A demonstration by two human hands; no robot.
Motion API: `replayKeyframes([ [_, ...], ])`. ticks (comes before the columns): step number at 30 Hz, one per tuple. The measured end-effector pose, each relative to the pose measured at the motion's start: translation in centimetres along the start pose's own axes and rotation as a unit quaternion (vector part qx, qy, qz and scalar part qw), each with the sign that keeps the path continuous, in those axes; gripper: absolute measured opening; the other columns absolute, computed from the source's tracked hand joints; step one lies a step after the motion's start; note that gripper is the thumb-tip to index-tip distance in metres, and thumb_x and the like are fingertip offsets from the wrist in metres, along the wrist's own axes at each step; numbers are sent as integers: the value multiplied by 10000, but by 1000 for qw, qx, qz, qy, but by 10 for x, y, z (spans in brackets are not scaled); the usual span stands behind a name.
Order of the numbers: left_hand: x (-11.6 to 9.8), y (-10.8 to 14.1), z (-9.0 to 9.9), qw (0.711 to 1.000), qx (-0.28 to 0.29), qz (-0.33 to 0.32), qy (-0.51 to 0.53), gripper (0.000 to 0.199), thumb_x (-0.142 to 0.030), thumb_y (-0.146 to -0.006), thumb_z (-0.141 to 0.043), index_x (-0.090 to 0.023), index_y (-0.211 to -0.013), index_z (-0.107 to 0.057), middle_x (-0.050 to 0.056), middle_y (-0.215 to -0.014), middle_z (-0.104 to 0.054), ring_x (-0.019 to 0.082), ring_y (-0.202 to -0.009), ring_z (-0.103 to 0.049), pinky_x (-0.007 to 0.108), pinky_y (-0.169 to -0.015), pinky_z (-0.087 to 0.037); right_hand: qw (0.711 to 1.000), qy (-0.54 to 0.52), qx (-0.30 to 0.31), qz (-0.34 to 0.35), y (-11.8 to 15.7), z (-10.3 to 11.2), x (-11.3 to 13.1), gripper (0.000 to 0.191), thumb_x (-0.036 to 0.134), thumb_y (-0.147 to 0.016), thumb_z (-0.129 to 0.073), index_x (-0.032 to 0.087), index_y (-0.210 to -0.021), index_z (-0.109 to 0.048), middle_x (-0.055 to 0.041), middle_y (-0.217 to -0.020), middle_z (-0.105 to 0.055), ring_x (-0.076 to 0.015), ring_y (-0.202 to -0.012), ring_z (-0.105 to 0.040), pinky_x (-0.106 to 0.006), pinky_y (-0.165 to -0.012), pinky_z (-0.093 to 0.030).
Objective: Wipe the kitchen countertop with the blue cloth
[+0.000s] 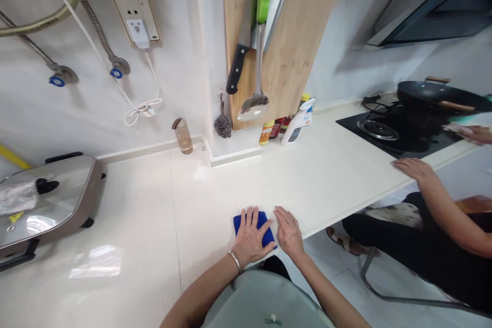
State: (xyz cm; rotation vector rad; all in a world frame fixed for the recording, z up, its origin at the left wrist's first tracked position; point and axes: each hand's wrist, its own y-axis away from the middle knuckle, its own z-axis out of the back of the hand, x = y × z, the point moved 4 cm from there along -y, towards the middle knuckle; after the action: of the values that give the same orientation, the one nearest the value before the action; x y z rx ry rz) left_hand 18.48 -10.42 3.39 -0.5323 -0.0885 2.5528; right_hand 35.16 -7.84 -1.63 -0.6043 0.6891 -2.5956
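Glass-lidded grey electric skillet [57, 177] at the far left of the white counter [130, 215], with a crumpled silvery wrap [17, 197] on its lid. What do you get further along?

I've got a clear bottle with a brown cap [183, 137] against the wall, then a steel-wool scourer [223, 126] hanging beside a black-handled chef's knife [237, 69] on a wooden board [295, 46].

And the hands?

On my feed, the left hand [251, 236] lies flat on a folded blue cloth [262, 219], its fingers [249, 218] spread wide and not gripping. The right hand [289, 233] rests bare on the counter just beside the cloth, its fingers fairly close together.

How would you work that cloth?

I'd favour that open palm: spread fingers should press it evenly, with no bunching.

Anything past them?

A white spray bottle [298, 123], a black gas hob [384, 130] and a black wok [434, 93]. A seated co-worker's hand [413, 171] rests on the counter's front edge, well apart.
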Motion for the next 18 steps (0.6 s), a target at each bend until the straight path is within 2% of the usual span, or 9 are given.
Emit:
replayKeyframes([
  [4, -1, 12, -1, 1000, -11, 1, -13, 729, -672, -884, -491, -312, -1510, -386, 120, -1668, -130, 411, -1506, -160, 671, -1189, -187, 1000, -2, 12, -7, -2, 2, 0, 525, 81, -896, -333, 160, -1403, -443, -118, -1434, -517, -215, -1393, -402, -505, -1166, -345],
  [8, 11, 37, 6, 999, -6, -30, -24, 752, -668, -842, -579, -349, -1498, -397, 94, -1670, -141, 370, -1506, -199, 615, -1204, -210, 1000, -6, 18, -3, -4, 5, 1, 544, 60, -877, -339, 155, -1403, -441, -119, -1439, -512, -208, -1393, -400, -492, -1170, -345],
  [14, 56, 79, 37, 997, -30, -5, -76, 698, -582, -861, -612, -355, -1490, -412, 105, -1647, -226, 358, -1482, -282, 602, -1176, -298, 999, -2, 33, -28, -6, 7, 2, 549, 56, -853, -357, 152, -1384, -466, -116, -1446, -503, -210, -1400, -389, -494, -1180, -345],
  [18, 94, 93, 57, 992, -64, 25, -105, 640, -584, -884, -573, -322, -1459, -470, 105, -1604, -338, 352, -1457, -339, 597, -1164, -334, 999, 9, 36, -37, -6, 5, 3, 570, 52, -842, -359, 146, -1397, -450, -117, -1455, -493, -204, -1403, -381, -492, -1189, -338],
])
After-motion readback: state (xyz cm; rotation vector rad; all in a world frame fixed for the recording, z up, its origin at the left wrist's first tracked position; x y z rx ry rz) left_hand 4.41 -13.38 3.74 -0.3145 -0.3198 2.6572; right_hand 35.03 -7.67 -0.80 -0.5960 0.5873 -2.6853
